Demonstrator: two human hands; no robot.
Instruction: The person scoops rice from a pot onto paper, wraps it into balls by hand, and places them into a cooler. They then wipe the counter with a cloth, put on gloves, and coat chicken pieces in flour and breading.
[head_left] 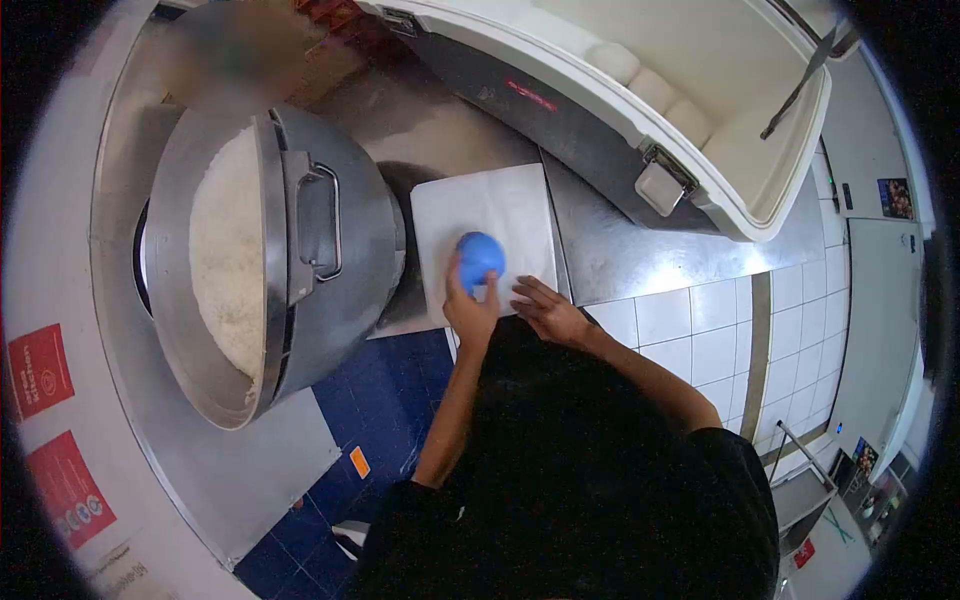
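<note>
My left hand (pixel 473 310) grips a small, round, blue bowl-like thing (pixel 482 254), thumb and fingers along its near side. It overlaps a stack of white paper sheets (pixel 460 205) on the metal counter (pixel 690 255). At the right near corner of the stack, my right hand (pixel 553 314) has its fingers stretched out over the paper and holds nothing. Left of the paper stands a large metal pot (pixel 345 300) with a side handle, tilted in this view and holding a lot of white rice (pixel 228 255).
Behind the paper sits an open grey-and-white cooler box (pixel 560 125) with several white rounded bundles (pixel 652 90) inside. Its latch (pixel 662 188) hangs out over the counter. A blue tiled floor (pixel 375 405) and an orange card (pixel 359 462) show at lower left.
</note>
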